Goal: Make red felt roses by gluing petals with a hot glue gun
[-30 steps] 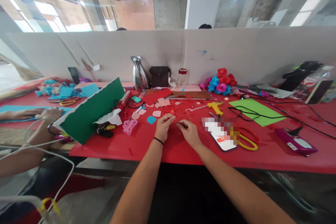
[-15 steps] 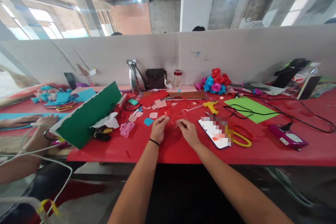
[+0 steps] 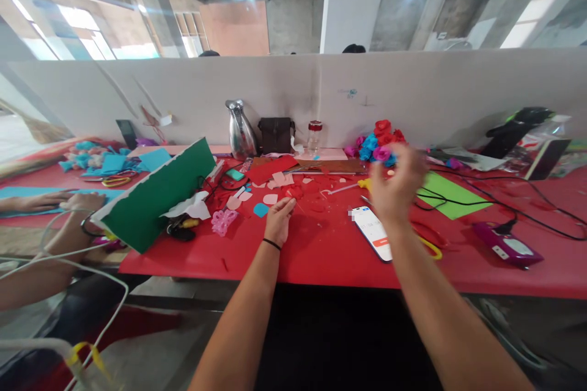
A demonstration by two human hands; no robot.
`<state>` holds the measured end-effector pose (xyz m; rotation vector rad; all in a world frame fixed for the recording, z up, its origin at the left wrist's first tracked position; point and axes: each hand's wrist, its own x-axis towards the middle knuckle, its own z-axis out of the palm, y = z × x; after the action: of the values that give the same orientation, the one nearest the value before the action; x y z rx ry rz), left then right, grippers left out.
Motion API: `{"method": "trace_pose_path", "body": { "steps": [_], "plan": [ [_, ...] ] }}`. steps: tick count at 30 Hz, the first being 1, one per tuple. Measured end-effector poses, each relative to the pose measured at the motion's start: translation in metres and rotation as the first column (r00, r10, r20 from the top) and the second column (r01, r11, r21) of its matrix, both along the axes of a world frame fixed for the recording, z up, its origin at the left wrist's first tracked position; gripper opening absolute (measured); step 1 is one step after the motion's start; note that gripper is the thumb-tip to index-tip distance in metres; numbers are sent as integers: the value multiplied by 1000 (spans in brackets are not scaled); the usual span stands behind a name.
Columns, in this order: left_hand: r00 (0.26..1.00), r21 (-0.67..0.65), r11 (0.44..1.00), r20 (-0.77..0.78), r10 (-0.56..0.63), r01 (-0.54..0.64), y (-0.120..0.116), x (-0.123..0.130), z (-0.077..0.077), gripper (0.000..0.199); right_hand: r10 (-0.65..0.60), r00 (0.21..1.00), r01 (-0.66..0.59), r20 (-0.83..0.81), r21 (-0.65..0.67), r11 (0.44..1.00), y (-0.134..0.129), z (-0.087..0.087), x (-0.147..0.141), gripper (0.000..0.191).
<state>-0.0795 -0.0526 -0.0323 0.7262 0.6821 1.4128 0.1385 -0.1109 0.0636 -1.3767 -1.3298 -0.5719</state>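
My left hand (image 3: 279, 220) is closed in a pinch just above the red table. Between its fingertips is a small red paper piece (image 3: 290, 193), with a thin pale stem beside it. Raised over the table and smeared by motion, my right hand (image 3: 398, 186) hides most of a yellow glue gun (image 3: 364, 184) and part of the paper flowers (image 3: 383, 129); whether its fingers hold anything cannot be made out. Below it lies a phone (image 3: 370, 229) with a lit screen. Pink petal-shaped papers (image 3: 270, 199) and a blue one (image 3: 261, 210) lie left of my left hand.
A green board (image 3: 158, 195) leans at the left, with a co-worker's hands (image 3: 82, 200) on blue paper beyond it. A steel jug (image 3: 241, 131) and a jar (image 3: 314, 137) stand at the back. Right are green paper (image 3: 454, 198), cables and a purple power socket (image 3: 507, 243).
My right hand has left the side of my left hand and swung up and to the right, over the glue gun. My left hand keeps its pinch in nearly the same place.
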Motion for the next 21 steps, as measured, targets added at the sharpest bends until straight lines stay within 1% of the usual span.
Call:
{"method": "trace_pose_path", "body": {
  "steps": [1, 2, 3, 4, 5, 6, 7, 8, 10, 13, 16, 19, 21],
  "plan": [
    [1000, 8, 1000, -11, -6, 6, -1, 0, 1, 23, 80, 997, -80, -1, -119, 990, -1, -16, -23, 25],
    [1000, 15, 1000, -24, -12, 13, -3, -1, 1, 22, 180, 984, -177, -13, -264, 948, -2, -34, -47, 25],
    [999, 22, 1000, -36, -18, 19, -5, -1, 2, 22, 259, 964, -261, -59, -389, 884, -2, -52, -69, 27],
    [999, 27, 999, -48, -22, 24, -6, -2, 2, 22, 277, 952, -306, -132, -461, 833, -2, -69, -87, 28],
    [998, 30, 999, -59, -27, 29, -7, -2, 3, 22, 268, 943, -331, -195, -498, 802, -2, -83, -100, 28],
    [997, 33, 999, -68, -30, 33, -7, -3, 3, 23, 269, 934, -354, -234, -514, 782, -2, -94, -108, 25],
    [997, 36, 999, -75, -34, 36, -7, -3, 3, 23, 280, 926, -373, -252, -512, 773, -2, -102, -112, 20],
    [996, 38, 999, -79, -36, 39, -7, -2, 3, 23, 296, 921, -388, -255, -501, 774, -1, -106, -112, 16],
    [996, 41, 998, -83, -39, 43, -5, -1, 2, 24, 335, 913, -408, -234, -469, 783, -2, -108, -107, 13],
    [996, 41, 998, -79, -39, 42, -4, 0, 2, 24, 362, 910, -414, -200, -431, 802, -4, -105, -101, 14],
    [997, 37, 998, -69, -39, 41, -5, 0, 3, 23, 376, 908, -420, -187, -415, 807, -7, -103, -102, 15],
    [997, 33, 999, -68, -40, 42, -7, 0, 4, 23, 390, 897, -441, -207, -417, 794, -7, -104, -103, 16],
    [997, 30, 999, -71, -40, 42, -8, -1, 4, 23, 404, 880, -474, -249, -421, 773, -6, -105, -102, 16]
  ]
}}
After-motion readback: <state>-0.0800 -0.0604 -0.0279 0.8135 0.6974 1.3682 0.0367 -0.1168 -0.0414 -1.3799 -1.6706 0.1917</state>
